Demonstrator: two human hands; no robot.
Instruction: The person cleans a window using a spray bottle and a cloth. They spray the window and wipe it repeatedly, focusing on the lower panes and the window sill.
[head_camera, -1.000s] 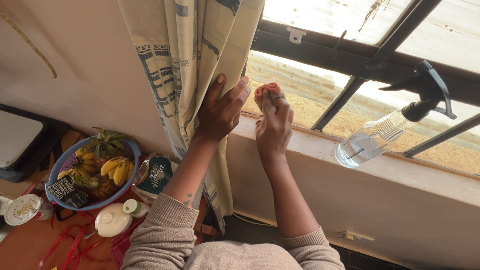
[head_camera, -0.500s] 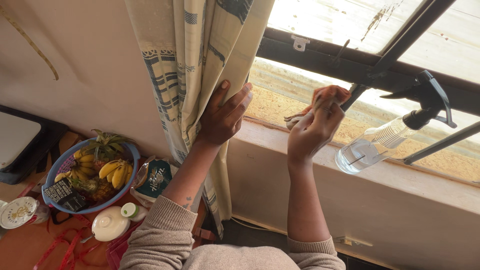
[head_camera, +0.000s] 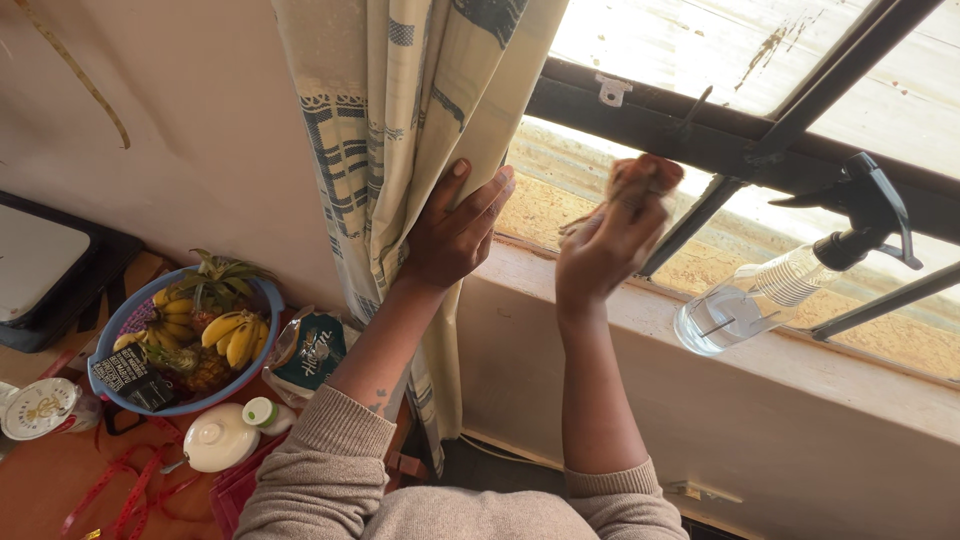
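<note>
Daylight comes through a window (head_camera: 760, 60) with dark metal bars, set above a pale sill (head_camera: 800, 370) in a cream wall; all of it is seen from the head camera, looking down. A cream curtain with blue patterned bands (head_camera: 400, 120) is held aside by the left hand (head_camera: 450, 235), whose fingers (head_camera: 478, 200) are spread flat against the fabric and pressed on its edge, not curled round it. A reddish-brown cloth (head_camera: 645, 175) is gripped in the closed fingers of the right hand (head_camera: 605, 250) and is pressed against the lower pane, just below the horizontal bar. A clear spray bottle with a black trigger (head_camera: 770, 295) is seen tilted on the sill, near the right hand but apart from it. Lower left, a blue bowl (head_camera: 265, 300) with bananas (head_camera: 235, 338) and a pineapple is set on the reddish worktop (head_camera: 40, 490), with a white lidded pot (head_camera: 222, 438) just beside it.
</note>
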